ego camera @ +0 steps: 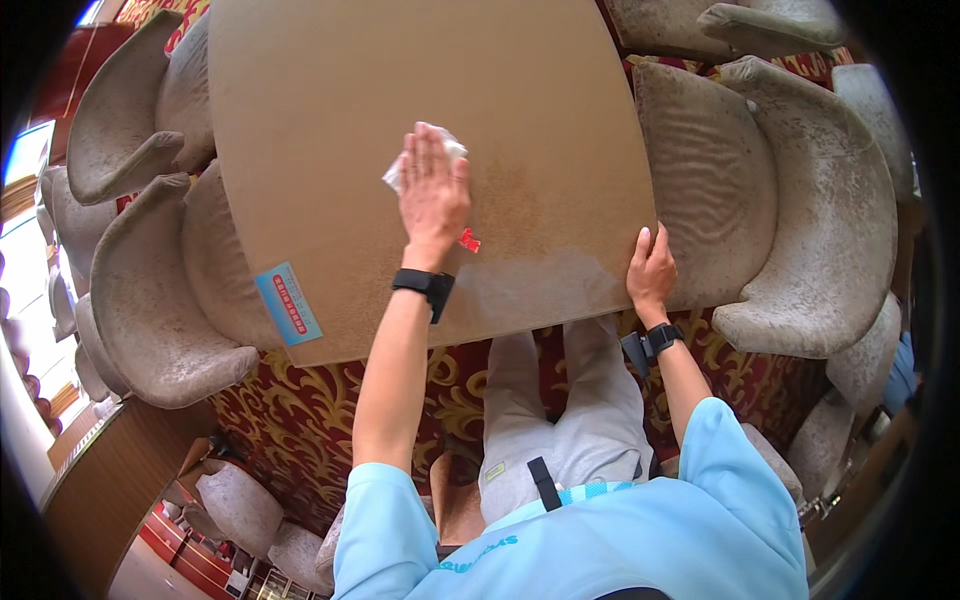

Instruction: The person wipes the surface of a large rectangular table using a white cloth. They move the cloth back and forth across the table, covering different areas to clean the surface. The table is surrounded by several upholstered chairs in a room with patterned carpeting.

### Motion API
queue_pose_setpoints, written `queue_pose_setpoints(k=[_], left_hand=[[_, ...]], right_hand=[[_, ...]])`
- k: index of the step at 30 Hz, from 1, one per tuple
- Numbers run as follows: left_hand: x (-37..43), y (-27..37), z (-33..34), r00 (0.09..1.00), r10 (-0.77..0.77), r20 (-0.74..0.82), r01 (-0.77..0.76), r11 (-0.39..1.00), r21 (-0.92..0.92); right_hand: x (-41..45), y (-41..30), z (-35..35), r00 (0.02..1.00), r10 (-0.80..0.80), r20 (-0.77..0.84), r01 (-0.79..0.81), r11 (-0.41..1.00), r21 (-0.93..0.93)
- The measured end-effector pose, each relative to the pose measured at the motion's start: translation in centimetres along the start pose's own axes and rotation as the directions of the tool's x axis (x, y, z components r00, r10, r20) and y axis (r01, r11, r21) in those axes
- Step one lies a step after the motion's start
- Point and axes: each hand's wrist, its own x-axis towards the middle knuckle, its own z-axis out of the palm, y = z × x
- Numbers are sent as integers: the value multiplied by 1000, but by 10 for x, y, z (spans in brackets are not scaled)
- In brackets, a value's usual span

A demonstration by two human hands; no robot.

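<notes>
My left hand [436,195] lies palm down on a white tissue or cloth [454,148], pressing it flat against the tan tabletop [337,105]. Parts of the white piece stick out on both sides of the fingers. A small red scrap [470,240] is on the table just below that hand. To its right, the surface has a darker, mottled patch and a shiny, wet-looking area. My right hand [651,268] grips the table's right edge near the front corner, with its thumb on top. Both wrists wear black straps.
A blue sticker [289,304] with writing is at the table's front left corner. Worn grey upholstered chairs stand close on the left [150,300] and right [817,210]. Red and gold patterned carpet [300,397] shows below. A wood-panelled counter [127,450] is at lower left.
</notes>
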Motion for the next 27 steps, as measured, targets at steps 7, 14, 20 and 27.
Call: queue_pose_setpoints(k=[7,14,20,27], left_hand=[[4,-23,-9,997,72,-23,-70,995,67],[-40,-133,-44,966,-258,-35,260,963,68],[-124,-177,-67,914,-396,-84,396,918,-19],[-150,-124,-55,817,-566,-109,568,823,-17]], right_hand=[[0,1,1,1000,3,-13,-3,1000,1],[1,0,-1,1000,17,-22,-18,999,-32],[2,5,2,1000,7,13,-8,999,33],[-1,9,4,993,-95,-73,103,987,127]])
